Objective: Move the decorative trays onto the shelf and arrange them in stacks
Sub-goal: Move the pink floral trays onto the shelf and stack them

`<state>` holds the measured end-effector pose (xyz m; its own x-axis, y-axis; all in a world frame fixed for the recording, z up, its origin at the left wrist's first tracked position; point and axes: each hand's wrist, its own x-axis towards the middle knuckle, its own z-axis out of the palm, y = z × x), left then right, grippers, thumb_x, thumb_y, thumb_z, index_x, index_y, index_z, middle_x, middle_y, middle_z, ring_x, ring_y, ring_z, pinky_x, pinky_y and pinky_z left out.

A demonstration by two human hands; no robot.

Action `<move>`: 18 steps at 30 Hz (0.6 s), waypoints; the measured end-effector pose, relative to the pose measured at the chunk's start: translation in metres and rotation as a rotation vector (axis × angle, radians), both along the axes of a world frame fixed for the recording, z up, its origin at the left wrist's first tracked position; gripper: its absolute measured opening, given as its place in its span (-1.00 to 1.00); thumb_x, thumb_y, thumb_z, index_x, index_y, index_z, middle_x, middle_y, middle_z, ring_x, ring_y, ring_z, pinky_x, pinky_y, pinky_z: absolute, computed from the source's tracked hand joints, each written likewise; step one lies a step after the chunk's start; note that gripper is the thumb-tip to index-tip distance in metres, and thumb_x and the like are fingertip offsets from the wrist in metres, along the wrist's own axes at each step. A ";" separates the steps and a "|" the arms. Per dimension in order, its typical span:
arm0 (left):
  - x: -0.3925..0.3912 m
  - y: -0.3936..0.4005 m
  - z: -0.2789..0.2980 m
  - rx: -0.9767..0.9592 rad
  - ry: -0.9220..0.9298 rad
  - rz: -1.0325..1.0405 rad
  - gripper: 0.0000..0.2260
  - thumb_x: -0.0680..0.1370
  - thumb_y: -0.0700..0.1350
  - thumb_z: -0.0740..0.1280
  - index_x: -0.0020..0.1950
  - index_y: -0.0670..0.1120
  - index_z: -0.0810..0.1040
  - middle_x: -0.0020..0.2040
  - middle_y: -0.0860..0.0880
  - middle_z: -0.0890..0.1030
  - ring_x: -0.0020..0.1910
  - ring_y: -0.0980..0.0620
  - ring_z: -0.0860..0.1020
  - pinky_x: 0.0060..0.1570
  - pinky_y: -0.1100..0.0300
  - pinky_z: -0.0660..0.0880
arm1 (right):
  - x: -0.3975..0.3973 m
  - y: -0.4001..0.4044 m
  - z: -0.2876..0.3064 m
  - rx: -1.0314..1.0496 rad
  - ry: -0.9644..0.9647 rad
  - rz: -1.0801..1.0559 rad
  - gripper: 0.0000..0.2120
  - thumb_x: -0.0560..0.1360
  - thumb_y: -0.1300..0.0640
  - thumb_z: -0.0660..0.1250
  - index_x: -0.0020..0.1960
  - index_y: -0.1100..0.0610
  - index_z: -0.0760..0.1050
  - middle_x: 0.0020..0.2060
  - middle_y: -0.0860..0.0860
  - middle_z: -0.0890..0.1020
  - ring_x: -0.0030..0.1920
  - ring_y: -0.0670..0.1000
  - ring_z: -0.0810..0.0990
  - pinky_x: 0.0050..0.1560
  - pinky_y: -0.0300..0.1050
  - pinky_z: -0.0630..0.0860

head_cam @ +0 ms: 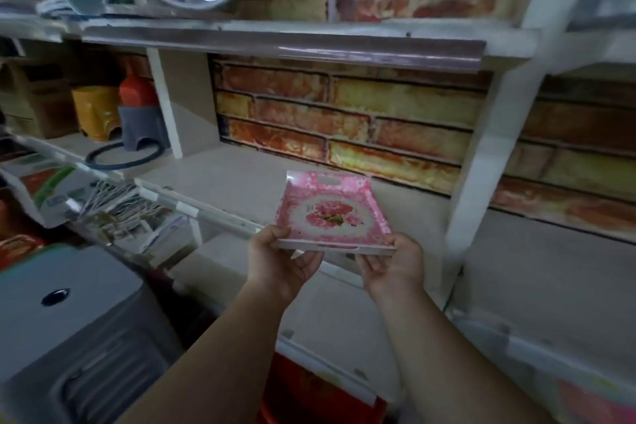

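I am holding one pink floral tray (333,213) with both hands, out over the front lip of the middle shelf (241,182) — it is not resting on the board yet, as far as I can judge. My left hand (280,263) is gripping the near corner at about 8 o'clock of the tray, thumb on the rim and fingers curled under; my right hand (395,267) is doing the same at about 4 o'clock. Each grip is closed on the near edge, nothing else in it.

To do this step well, I am thinking the tray should go in level and far edge first, toward 12 o'clock, then settle flat against the brick-patterned back wall (344,113) so later trays can stack squarely on it. Letting go of one corner early would probably tip it.

The tray is looking like glossy, rigid plastic: rectangular, shallow, with flared walls and a cut-out handle slot in the far end and another in the near wall. A rose motif is sitting in a pale oval at the centre. The shelf board is appearing matte and pale, the wall behind it mottled orange and yellow.
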<state>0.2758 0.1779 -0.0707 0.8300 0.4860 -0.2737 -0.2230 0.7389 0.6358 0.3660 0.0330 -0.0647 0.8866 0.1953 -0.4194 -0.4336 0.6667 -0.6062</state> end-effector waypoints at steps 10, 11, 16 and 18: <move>0.062 0.048 0.002 -0.075 0.011 -0.339 -0.50 0.28 -0.14 0.38 0.23 -0.11 0.60 0.21 -0.20 0.60 0.21 -0.33 0.58 0.36 -0.18 0.54 | 0.006 0.023 0.011 -0.054 0.023 -0.270 -0.91 0.47 0.26 0.26 -0.18 0.12 0.48 -0.33 0.04 0.58 -0.38 0.03 0.48 -0.24 -0.14 0.56; 0.065 0.050 0.001 -0.087 0.017 -0.365 -0.52 0.29 -0.14 0.38 0.22 -0.11 0.59 0.21 -0.19 0.60 0.20 -0.33 0.58 0.35 -0.18 0.55 | 0.005 0.024 0.009 -0.053 0.016 -0.298 -0.92 0.48 0.26 0.27 -0.16 0.13 0.51 -0.33 0.05 0.60 -0.37 0.03 0.51 -0.19 -0.10 0.60; 0.081 0.057 -0.008 -0.172 0.056 -0.492 -0.73 0.48 -0.13 0.34 0.17 -0.12 0.57 0.19 -0.20 0.61 0.21 -0.32 0.62 0.24 -0.16 0.62 | 0.008 0.029 0.006 -0.084 0.035 -0.424 -0.91 0.55 0.20 0.37 0.04 0.12 0.61 -0.27 0.04 0.72 -0.34 0.05 0.72 -0.28 -0.07 0.68; 0.087 0.058 -0.009 -0.195 0.072 -0.532 -0.71 0.52 -0.09 0.35 0.22 -0.12 0.55 0.23 -0.23 0.61 0.26 -0.33 0.62 0.30 -0.20 0.59 | 0.015 0.029 0.008 -0.121 0.041 -0.458 -0.83 0.57 0.14 0.43 0.16 0.12 0.62 -0.12 0.07 0.72 -0.12 0.11 0.74 -0.12 0.04 0.71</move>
